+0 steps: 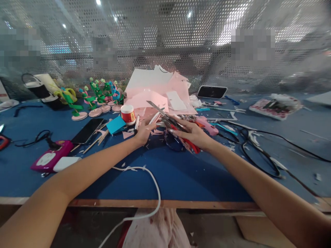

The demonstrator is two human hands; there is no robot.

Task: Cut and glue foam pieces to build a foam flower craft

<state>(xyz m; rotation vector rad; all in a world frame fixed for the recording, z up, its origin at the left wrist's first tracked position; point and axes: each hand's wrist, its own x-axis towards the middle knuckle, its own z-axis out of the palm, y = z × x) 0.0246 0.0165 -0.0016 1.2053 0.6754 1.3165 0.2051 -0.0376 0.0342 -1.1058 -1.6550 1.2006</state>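
My right hand [194,133] is wrapped round a pair of scissors [168,119], whose red handles show below my fingers. The metal blades point up and to the left, past my left fingers. My left hand [144,132] is closed on thin white strips [154,118], which stick up beside the blades. Whether the blades touch the strips I cannot tell. A white jar with a red label [128,115] stands just behind my left hand, and a blue paper square [116,125] lies left of it. A pink glue gun [207,126] lies right of my right hand.
Pink and white sheets [144,82] are piled at the back. Several green paper spirals on round pink bases [79,116] stand at the left, near a black phone [88,131] and a purple power block [55,156]. A black cable [248,151] loops at the right; a white cable [155,182] crosses the front edge.
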